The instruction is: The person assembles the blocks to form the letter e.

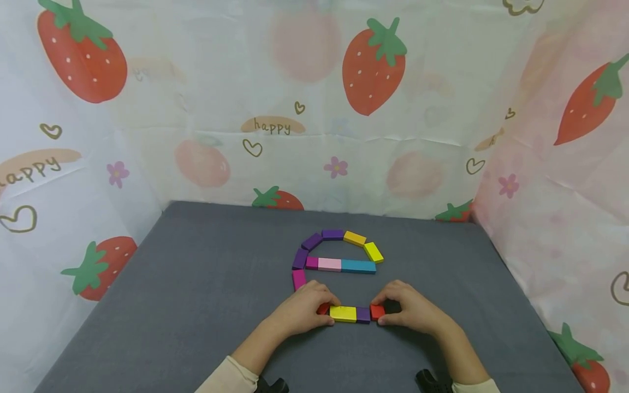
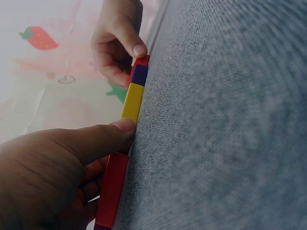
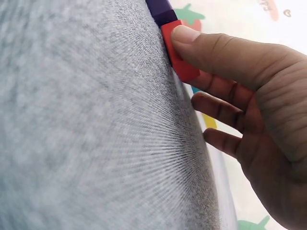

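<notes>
A row of small rectangular blocks lies on the grey cloth in front of me. My left hand (image 1: 306, 307) pinches the left end of a yellow block (image 1: 342, 314) between thumb and fingers. Beside that hand, a red block (image 2: 113, 189) shows in the left wrist view, partly covered by the hand in the head view. A purple block (image 1: 362, 315) sits against the yellow one's right end. At the row's right end my right hand (image 1: 414, 308) grips a short red block (image 3: 180, 50), thumb on its near face, close beside the purple block.
Farther back, several purple blocks (image 1: 312, 241), an orange block (image 1: 355, 238) and a yellow block (image 1: 373, 252) form an arch. Below it runs a bar of magenta, pink (image 1: 330, 265) and blue (image 1: 358, 266) blocks. A pink block (image 1: 298, 279) lies behind my left hand. Strawberry-print sheets (image 1: 221, 98) surround the table.
</notes>
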{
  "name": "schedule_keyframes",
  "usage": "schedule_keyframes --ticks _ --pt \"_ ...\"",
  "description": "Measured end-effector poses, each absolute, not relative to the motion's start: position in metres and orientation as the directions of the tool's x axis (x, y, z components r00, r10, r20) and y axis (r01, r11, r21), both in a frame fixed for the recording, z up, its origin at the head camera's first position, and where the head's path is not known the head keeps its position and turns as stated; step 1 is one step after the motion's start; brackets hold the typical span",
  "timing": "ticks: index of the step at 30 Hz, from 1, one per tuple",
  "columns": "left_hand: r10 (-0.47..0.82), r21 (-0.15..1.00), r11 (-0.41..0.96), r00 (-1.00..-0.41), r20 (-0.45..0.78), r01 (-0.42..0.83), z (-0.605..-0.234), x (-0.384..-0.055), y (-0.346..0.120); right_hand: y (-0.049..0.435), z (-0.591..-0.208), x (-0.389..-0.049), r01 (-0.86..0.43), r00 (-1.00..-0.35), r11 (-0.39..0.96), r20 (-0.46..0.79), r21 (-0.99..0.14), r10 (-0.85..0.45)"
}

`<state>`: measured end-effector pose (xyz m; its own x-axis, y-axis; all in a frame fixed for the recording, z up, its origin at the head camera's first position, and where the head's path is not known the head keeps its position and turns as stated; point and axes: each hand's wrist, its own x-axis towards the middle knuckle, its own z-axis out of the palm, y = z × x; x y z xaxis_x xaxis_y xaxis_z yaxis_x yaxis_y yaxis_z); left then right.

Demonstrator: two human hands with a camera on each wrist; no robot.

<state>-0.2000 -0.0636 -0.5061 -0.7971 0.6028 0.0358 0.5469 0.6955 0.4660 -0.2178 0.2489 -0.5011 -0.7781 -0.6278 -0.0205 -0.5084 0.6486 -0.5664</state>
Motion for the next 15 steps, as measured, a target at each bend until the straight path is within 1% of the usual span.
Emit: schedule_keyframes --ticks 15 --pt "0.600 0.463 0.700 -0.799 0.034 0.544 -0.5040 -0.1984 -0.0637 0.2479 -0.5023 -0.2162 -0.515 -0.771 0.641 -0.021 -0.569 -0.637"
